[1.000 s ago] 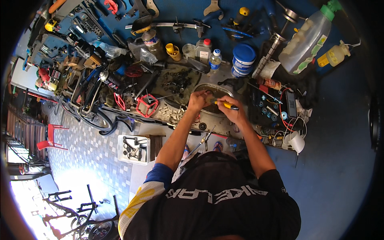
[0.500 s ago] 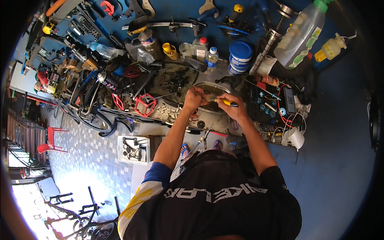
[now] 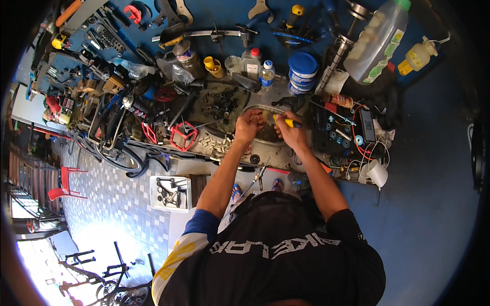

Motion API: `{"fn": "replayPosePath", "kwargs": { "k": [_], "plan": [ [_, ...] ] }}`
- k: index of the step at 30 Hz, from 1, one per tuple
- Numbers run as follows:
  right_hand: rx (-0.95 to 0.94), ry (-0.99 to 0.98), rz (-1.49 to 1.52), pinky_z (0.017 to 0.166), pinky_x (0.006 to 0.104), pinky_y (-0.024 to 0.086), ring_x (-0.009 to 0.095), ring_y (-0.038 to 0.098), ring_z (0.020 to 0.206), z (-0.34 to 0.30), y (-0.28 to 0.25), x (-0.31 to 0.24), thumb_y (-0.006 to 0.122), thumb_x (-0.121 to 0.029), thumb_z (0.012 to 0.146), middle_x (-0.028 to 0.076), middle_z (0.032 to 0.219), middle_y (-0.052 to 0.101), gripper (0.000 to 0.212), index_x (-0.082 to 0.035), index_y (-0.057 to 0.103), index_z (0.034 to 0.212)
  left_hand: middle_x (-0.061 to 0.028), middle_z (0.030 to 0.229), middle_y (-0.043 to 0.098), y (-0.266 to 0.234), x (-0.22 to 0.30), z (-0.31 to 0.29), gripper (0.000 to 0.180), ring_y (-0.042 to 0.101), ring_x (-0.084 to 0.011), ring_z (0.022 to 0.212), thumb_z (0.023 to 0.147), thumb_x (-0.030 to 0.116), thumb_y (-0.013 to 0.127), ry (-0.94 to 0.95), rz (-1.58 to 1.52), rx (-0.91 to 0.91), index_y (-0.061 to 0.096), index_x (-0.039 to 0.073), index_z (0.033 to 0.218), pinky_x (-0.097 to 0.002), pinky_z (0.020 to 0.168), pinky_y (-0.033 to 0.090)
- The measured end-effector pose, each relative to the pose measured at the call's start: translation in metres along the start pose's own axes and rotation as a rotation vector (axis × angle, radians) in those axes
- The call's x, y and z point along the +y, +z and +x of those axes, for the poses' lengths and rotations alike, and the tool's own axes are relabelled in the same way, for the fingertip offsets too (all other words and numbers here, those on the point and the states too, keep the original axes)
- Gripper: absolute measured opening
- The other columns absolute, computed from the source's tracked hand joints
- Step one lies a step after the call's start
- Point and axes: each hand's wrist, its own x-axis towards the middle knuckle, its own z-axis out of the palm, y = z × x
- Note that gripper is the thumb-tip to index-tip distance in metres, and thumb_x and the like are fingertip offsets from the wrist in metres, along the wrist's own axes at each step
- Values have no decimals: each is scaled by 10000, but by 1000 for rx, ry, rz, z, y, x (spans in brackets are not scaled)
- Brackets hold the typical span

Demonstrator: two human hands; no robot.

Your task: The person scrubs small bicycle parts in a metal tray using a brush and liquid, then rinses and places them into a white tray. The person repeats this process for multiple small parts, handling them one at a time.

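Note:
Over an oval metal pan [image 3: 275, 143] of murky brownish liquid, my two hands work close together. My right hand [image 3: 292, 136] is wrapped round a tool with a yellow and black handle [image 3: 292, 123]; its working end points toward my left hand and is too small to make out. My left hand [image 3: 248, 126] is pinched closed at the pan's left side, and whatever sits in its fingertips is too small to name. Left of the pan, a dark greasy tray [image 3: 204, 100] holds several small black parts [image 3: 222, 104].
A red bicycle pedal [image 3: 184, 136] and pale small parts [image 3: 217, 145] lie left on the bench. Behind stand a blue-lidded tub [image 3: 302, 71], a small bottle [image 3: 267, 75] and a grey jug [image 3: 251, 63]. A phone [image 3: 367, 126] and red cable lie right. A white basket [image 3: 170, 193] stands below.
My right hand has drawn slightly left and down, and the yellow-handled tool has turned in its grip. My left hand stays over the pan's left side, still pinched.

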Motion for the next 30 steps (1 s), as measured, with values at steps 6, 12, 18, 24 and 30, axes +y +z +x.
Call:
{"fn": "replayPosePath", "kwargs": {
  "k": [6,12,18,24,30],
  "plan": [
    [-5,-125,-486,698,373,542,220,711,754,-14,-33,5,724,-302,912,96,811,726,228,-82,706,968,-154,1164,694,-14,-3,4,287,713,-278,1072,1075,90,499,-103,-235,37,524,-38,1331,-391,904,616],
    [-2,-223,-721,739,355,550,254,737,827,-12,-48,20,736,-264,907,112,912,751,211,-86,725,1019,-182,1184,682,-8,1,3,246,717,-320,1035,1073,82,498,-153,-342,10,520,-38,1287,-426,942,612],
    [-181,-379,-403,767,340,560,237,753,890,-17,-16,-19,758,-226,899,109,975,768,225,-53,721,1037,-202,1167,676,2,-3,4,258,719,-323,1013,1045,35,518,-155,-184,28,506,-52,1288,-417,937,619],
    [-216,-461,-351,766,334,558,231,747,869,-6,-26,-20,762,-193,901,123,950,759,206,-39,716,1030,-209,1130,674,-7,-4,2,227,727,-312,956,993,5,536,-150,-129,68,487,-56,1206,-426,832,652],
    [-128,-467,-454,750,382,569,314,745,879,7,-50,-7,761,-215,877,133,939,756,207,-55,711,1000,-208,1122,675,-17,8,5,232,745,-326,944,991,15,544,-165,-47,-46,488,-59,1203,-405,771,662]
  ]
}}
